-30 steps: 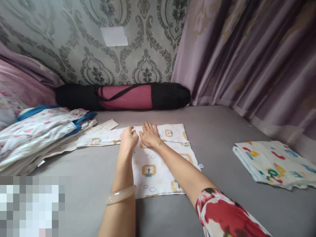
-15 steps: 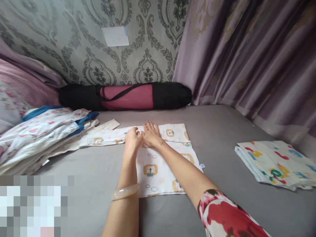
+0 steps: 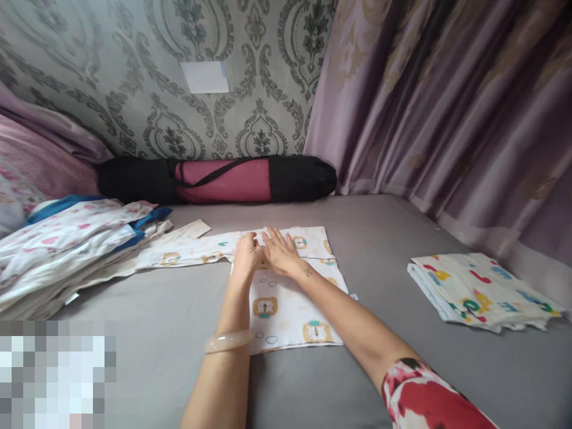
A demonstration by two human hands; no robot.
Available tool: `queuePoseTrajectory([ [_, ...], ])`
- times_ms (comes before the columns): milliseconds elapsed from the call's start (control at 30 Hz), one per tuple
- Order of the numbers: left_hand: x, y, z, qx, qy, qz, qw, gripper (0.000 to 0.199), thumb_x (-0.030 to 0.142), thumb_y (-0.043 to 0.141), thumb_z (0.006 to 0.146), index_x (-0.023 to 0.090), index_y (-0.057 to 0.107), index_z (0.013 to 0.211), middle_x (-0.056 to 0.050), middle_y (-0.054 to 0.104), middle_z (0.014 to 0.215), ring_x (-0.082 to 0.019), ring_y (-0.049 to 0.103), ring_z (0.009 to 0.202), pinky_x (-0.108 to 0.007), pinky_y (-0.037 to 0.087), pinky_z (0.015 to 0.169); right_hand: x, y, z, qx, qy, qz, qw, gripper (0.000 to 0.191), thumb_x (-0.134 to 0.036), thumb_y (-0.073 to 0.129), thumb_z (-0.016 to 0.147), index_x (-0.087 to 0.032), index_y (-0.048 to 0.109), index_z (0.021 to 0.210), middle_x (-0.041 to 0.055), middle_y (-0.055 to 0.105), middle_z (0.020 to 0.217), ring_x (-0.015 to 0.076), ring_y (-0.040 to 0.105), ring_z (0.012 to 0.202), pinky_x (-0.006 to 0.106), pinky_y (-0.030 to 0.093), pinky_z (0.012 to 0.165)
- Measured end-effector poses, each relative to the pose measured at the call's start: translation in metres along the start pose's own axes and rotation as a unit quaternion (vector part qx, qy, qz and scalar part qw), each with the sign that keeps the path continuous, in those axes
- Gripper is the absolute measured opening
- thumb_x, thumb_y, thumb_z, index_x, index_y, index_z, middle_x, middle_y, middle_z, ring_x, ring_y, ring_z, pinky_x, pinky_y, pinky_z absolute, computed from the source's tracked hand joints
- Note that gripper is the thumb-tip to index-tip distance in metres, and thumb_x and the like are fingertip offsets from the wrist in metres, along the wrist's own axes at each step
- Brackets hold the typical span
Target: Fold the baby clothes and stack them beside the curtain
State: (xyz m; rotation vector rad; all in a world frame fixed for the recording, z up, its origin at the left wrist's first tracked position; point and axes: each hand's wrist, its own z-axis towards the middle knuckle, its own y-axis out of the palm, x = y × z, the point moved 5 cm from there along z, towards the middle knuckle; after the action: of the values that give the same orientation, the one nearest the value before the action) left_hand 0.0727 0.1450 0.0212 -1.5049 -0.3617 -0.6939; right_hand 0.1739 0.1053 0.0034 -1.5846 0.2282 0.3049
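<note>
A white lion-print garment lies folded on the grey bed sheet, with one narrow strip like a sleeve running out to the left. At its upper part, where the strip meets the body, my left hand has its fingers curled and pinched on the cloth; the fingertips are partly hidden. Right beside it, my right hand presses flat on the garment with fingers spread. A small white tag sticks out from the garment's right edge.
Left of the garment is a heap of clothes, which the strip reaches. A folded letter-print cloth lies at the right. A long black and pink bag rests along the wall, beside purple curtains.
My right hand has slid slightly toward me beside the left, still flat on the cloth. The left stays pinched at the same part. The whole view has shifted a little.
</note>
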Motion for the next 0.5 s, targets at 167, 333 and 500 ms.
queuePoseTrajectory([
  [167,0.006,0.018,0.000,-0.006,0.083,0.010,0.997,0.050,0.007,0.037,0.085,0.008,0.053,0.133,-0.017,0.059,0.133,-0.023,0.053,0.126,-0.035,0.041,0.105,0.020,-0.005,-0.015,0.025,0.024,-0.017,0.999,0.060,-0.039,0.019,0.101,-0.012,0.026,0.154,0.0131,0.014,0.162,0.0250,0.006,0.149,0.050,0.001,0.119],
  [333,0.007,0.043,-0.006,-0.051,0.129,0.102,0.985,0.059,0.006,0.042,0.080,0.010,0.046,0.139,-0.016,0.044,0.149,-0.027,0.035,0.141,-0.043,0.028,0.115,0.026,0.002,-0.020,0.011,0.030,-0.044,0.999,0.057,-0.037,0.020,0.100,-0.019,0.028,0.154,0.0085,0.017,0.162,0.0256,0.010,0.149,0.051,0.004,0.118],
  [500,0.007,0.046,-0.012,-0.087,0.120,0.137,0.979,0.056,0.009,0.042,0.083,0.013,0.045,0.139,-0.014,0.038,0.153,-0.028,0.030,0.144,-0.045,0.026,0.116,0.026,0.005,-0.019,0.022,0.026,-0.053,0.998,0.057,-0.036,0.020,0.099,-0.020,0.030,0.153,0.0083,0.020,0.161,0.0269,0.013,0.148,0.051,0.006,0.117],
])
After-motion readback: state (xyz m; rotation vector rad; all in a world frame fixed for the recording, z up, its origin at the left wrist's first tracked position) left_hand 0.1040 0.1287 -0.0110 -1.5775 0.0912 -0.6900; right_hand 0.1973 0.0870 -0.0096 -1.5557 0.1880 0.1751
